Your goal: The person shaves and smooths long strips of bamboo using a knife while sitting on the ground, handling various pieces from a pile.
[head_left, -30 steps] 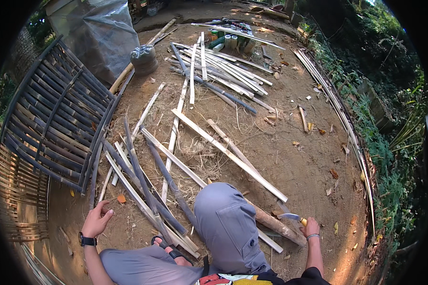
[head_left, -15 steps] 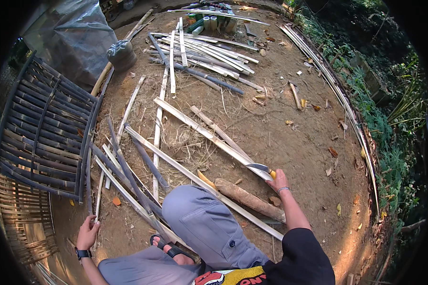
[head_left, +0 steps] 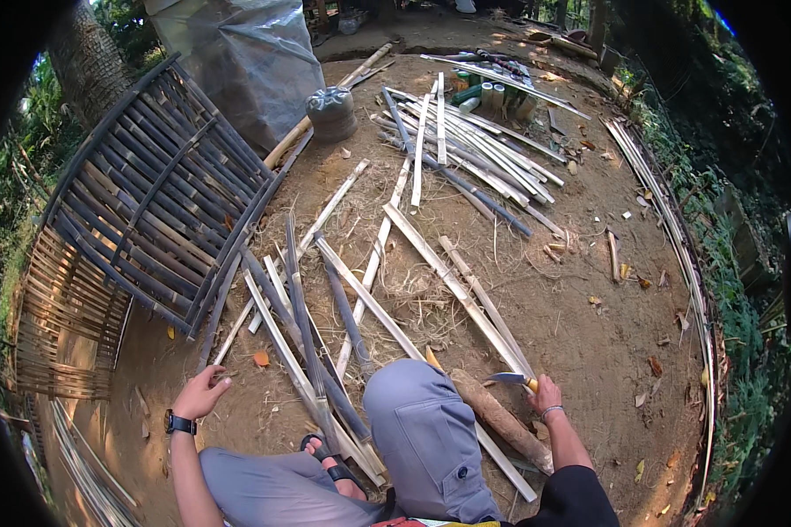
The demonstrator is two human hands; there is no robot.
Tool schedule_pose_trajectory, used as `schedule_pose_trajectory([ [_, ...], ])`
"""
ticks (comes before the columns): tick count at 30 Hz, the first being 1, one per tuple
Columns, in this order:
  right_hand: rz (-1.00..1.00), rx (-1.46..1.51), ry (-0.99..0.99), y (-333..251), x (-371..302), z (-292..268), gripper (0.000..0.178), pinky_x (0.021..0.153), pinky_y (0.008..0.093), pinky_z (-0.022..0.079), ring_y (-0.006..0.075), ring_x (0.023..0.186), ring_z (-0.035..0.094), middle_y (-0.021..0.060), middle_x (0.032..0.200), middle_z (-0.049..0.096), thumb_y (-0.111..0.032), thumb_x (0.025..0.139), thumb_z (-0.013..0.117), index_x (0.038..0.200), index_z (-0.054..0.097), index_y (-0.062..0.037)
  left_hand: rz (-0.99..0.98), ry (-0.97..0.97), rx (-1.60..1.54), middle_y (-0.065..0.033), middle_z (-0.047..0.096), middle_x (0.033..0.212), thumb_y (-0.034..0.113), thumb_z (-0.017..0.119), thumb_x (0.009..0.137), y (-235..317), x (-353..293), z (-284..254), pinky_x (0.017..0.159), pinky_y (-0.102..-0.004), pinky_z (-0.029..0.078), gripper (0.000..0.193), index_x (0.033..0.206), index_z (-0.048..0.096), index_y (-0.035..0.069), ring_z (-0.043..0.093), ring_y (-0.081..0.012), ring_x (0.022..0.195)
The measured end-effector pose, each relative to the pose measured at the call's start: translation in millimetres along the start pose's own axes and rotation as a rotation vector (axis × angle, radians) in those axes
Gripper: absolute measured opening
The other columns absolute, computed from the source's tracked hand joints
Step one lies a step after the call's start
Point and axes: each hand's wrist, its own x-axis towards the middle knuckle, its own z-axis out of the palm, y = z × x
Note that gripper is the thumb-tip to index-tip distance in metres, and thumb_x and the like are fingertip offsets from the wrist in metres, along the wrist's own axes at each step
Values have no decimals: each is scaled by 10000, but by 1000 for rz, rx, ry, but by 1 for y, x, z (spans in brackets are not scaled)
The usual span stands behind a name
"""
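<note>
In my right hand (head_left: pixel 547 396) is a knife with a yellow handle (head_left: pixel 531 384) and a curved blade (head_left: pixel 504 377). The blade points left, close to the lower end of a long split bamboo strip (head_left: pixel 453 283). My left hand (head_left: pixel 202 393), with a dark watch at the wrist, hovers over the ground with its thumb and fingers apart. Just beyond its fingertips is the near end of a thin pale bamboo strip (head_left: pixel 234 334). A thick log (head_left: pixel 501 415) lies beside my bent knee, and another pale strip (head_left: pixel 371 300) runs behind the knee.
More dark and pale bamboo pieces (head_left: pixel 299 307) cross in front of me. A heap of split strips (head_left: pixel 492 149) lies farther off. At left stands a dark bamboo slatted rack (head_left: pixel 163 189) beside a woven panel (head_left: pixel 70 312). Long strips (head_left: pixel 668 237) line the planted right edge.
My view has turned toward the left and farther ahead. My left hand has come away from the thin strip's end. The knife blade no longer lies along the split bamboo strip.
</note>
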Motion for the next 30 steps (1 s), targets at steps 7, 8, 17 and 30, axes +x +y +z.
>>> schedule_pose_trajectory([
  [7, -90, 225, -61, -68, -7, -95, 418, 727, 458, 512, 409, 807, 624, 237, 811, 615, -230, 609, 752, 862, 510, -2, 27, 31, 19, -142, 678, 894, 432, 598, 881, -11, -22, -6, 767, -374, 497, 514, 1250, 542, 78, 656, -272, 836],
  [8, -62, 243, -96, -81, -13, -126, 415, 727, 452, 516, 411, 795, 629, 239, 801, 623, -232, 608, 750, 855, 517, 6, 41, 26, 27, -142, 681, 902, 436, 595, 882, -7, -21, -5, 769, -373, 497, 519, 1248, 541, 72, 658, -273, 841],
  [17, -10, 1206, -472, -165, 29, -347, 290, 445, 297, 543, 200, 529, 638, 249, 830, 664, -52, 790, 673, 943, 430, -9, 196, 34, -28, -151, 691, 895, 489, 602, 872, -13, -12, -1, 802, -376, 497, 566, 1241, 548, 63, 661, -296, 874],
  [30, 62, 1271, -554, -262, -14, -362, 304, 664, 342, 628, 262, 802, 692, 200, 906, 640, -75, 834, 678, 1032, 514, 89, 308, 169, 237, -204, 625, 1092, 447, 634, 837, 16, -30, 0, 887, -426, 479, 645, 1299, 473, 26, 603, -352, 1022],
])
